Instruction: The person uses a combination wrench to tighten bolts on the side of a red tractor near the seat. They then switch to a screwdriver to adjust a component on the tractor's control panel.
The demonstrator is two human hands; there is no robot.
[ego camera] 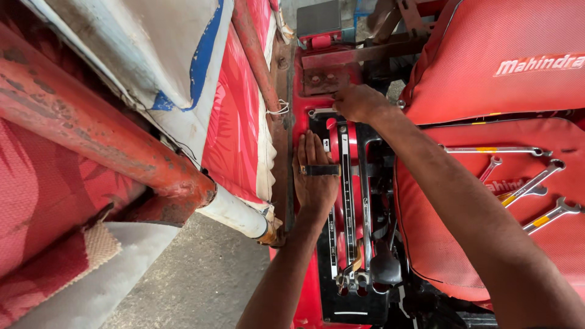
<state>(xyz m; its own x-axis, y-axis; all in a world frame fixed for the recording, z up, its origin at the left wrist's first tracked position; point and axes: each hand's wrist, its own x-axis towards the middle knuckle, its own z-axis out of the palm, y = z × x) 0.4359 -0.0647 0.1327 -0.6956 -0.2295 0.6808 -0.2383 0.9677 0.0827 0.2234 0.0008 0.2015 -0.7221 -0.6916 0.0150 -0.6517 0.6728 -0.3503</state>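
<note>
Red lever panel (317,79): your left hand (314,173) rests flat, fingers released, while your right hand (359,102) grasps a spanner (320,112) near its far edge.

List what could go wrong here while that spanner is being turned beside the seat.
1. The right hand works a spanner close to the metal panel; a slip might bang knuckles.
2. The left hand lies flat beside the lever slots, where fingers might get pinched.
3. Loose spanners on the sloped red seat may slide off.

One head-worn camera looks steeply down, close over the red tractor's lever panel (350,201).
</note>
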